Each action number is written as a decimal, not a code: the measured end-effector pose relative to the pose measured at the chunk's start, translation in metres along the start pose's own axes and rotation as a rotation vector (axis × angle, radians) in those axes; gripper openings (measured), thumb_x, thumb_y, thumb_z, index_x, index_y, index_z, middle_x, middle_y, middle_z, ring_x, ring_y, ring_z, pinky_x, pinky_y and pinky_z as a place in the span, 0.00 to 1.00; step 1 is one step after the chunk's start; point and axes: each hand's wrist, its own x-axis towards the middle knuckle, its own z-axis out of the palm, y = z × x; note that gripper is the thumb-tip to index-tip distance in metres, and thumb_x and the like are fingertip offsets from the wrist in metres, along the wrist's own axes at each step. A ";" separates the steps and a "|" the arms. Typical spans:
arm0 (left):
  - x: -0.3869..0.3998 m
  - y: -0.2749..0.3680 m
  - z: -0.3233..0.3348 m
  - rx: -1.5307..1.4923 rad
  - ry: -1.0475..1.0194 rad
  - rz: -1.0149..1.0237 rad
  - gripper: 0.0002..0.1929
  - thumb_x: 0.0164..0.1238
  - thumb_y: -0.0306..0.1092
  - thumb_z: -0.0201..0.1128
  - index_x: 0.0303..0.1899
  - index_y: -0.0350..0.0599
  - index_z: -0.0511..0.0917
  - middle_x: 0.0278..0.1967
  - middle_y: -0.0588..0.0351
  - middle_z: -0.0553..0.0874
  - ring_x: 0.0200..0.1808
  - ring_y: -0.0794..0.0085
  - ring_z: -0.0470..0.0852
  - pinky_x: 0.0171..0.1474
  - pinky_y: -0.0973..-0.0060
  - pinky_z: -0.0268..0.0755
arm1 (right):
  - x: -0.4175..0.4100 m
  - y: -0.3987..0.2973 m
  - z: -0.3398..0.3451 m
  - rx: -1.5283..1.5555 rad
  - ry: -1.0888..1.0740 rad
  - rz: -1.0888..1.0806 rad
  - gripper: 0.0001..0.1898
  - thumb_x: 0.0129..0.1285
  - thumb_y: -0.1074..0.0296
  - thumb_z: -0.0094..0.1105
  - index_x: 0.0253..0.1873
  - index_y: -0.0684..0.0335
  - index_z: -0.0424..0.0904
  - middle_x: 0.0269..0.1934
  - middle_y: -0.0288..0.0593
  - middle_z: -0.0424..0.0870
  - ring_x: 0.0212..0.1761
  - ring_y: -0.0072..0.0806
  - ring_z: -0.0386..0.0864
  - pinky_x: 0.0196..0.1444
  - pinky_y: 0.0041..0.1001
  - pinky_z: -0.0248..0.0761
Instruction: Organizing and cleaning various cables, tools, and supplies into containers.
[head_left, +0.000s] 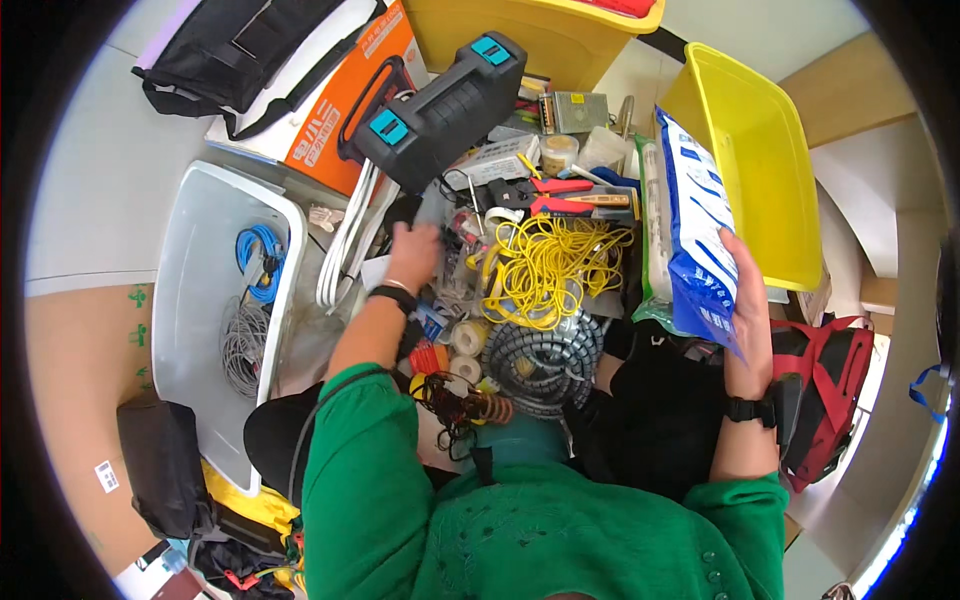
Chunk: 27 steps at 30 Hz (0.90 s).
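My right hand (748, 300) grips the edge of a blue-and-white plastic packet (697, 210), held upright in front of a yellow bin. My left hand (414, 256) reaches into the pile of loose supplies, beside a bundle of white cable (351, 240). A blurred greyish piece (432, 206) lies at its fingertips; whether the fingers hold it is unclear. To the right of this hand are a tangle of yellow cord (559, 262) and a coil of grey spiral cable wrap (544, 360). Crimping pliers with red handles (559, 196) rest above the cord.
A black tool case with teal latches (442, 112) leans over the pile. The yellow bin (765, 165) stands at right, a translucent tub (202, 247) with blue and grey cables at left. Behind are an orange-and-white box (345, 112) and a black bag (240, 52). A red-and-black bag (821, 397) sits at right.
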 end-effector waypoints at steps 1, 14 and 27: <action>-0.009 -0.007 -0.018 0.093 0.053 0.038 0.12 0.59 0.40 0.55 0.41 0.53 0.82 0.47 0.62 0.76 0.56 0.71 0.68 0.47 0.60 0.61 | 0.001 -0.001 -0.004 -0.012 -0.005 0.002 0.21 0.62 0.65 0.56 0.56 0.71 0.67 0.43 0.52 0.81 0.38 0.35 0.83 0.41 0.31 0.79; -0.020 -0.003 -0.010 0.022 0.000 -0.166 0.15 0.62 0.35 0.52 0.50 0.51 0.76 0.51 0.51 0.74 0.60 0.58 0.66 0.50 0.54 0.62 | 0.015 -0.002 -0.019 -0.046 -0.027 -0.021 0.24 0.60 0.65 0.57 0.59 0.68 0.65 0.47 0.51 0.79 0.43 0.36 0.81 0.45 0.32 0.77; -0.031 0.175 -0.073 -0.770 0.519 -0.250 0.41 0.42 0.37 0.66 0.64 0.42 0.59 0.61 0.38 0.60 0.67 0.41 0.50 0.64 0.46 0.45 | 0.017 0.007 -0.017 -0.089 -0.040 -0.029 0.24 0.59 0.66 0.58 0.59 0.67 0.67 0.47 0.51 0.80 0.44 0.37 0.81 0.46 0.34 0.77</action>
